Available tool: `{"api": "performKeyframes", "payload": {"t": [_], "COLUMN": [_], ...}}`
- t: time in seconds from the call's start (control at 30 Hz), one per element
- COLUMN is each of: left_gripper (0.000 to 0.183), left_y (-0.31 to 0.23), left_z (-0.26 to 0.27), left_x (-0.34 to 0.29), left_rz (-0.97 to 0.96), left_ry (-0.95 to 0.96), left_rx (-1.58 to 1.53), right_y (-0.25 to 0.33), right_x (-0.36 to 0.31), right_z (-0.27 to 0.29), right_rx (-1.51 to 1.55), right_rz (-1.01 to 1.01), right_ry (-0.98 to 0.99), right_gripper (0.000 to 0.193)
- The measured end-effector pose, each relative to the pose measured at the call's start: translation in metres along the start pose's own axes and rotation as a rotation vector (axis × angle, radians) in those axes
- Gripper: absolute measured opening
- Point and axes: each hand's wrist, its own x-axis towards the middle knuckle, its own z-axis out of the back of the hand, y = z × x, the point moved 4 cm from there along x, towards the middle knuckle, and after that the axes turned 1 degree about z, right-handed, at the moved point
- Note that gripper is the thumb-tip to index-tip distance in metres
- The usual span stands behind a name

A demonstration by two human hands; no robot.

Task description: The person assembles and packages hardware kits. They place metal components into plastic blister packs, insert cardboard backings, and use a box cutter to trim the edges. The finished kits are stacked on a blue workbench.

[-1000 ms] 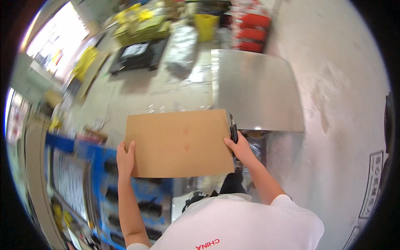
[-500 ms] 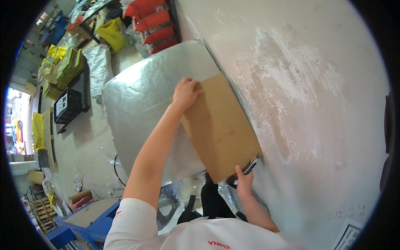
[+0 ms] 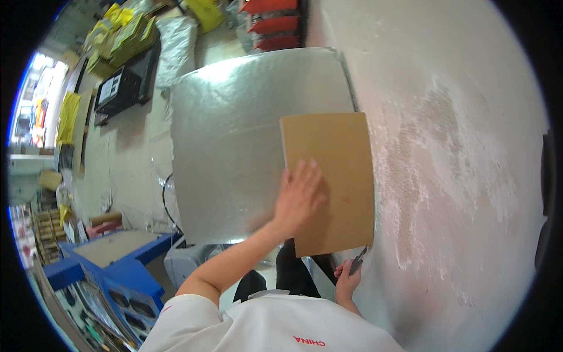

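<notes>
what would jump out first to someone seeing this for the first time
A brown cardboard sheet lies on a big shiny metal sheet at centre, pressed flat by the left hand. Below its lower corner the right hand holds a dark pen-like tool, beside a pale, white-patched wall.

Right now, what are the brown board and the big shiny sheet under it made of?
The brown board looks like cardboard: flat, matte tan, with a thin pale edge. The left hand presses on it. The shiny sheet seems to be thin metal, maybe galvanized steel or aluminium: silvery grey, with bright blurry glare.
</notes>
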Motion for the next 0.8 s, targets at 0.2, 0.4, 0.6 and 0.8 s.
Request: {"api": "performKeyframes", "payload": {"t": [0.2,0.4,0.6,0.8], "left_gripper": [0.072,0.065,0.041,0.029], "left_y": [-0.001,-0.015,0.017,-0.023], "left_z": [-0.047,0.016,0.029,0.01], "left_x": [-0.053,-0.155,-0.526,-0.979], "left_rz": [-0.078,-0.057,0.307,0.943], "left_ry": [-0.076,-0.166,-0.257,-0.647], "left_rx": [0.104,0.113,-0.186,-0.507], "right_y": [0.0,-0.016,-0.091,-0.237], "right_x": [-0.019,-0.095,-0.261,-0.535], "right_z": [-0.016,-0.026,-0.062,-0.073], "right_rx": [0.018,-0.016,-0.165,-0.315], "right_rz": [0.116,0.208,0.411,0.443], "right_ry": [0.118,0.269,0.783,1.09], "right_gripper": [0.022,0.021,0.023,0.025]}}
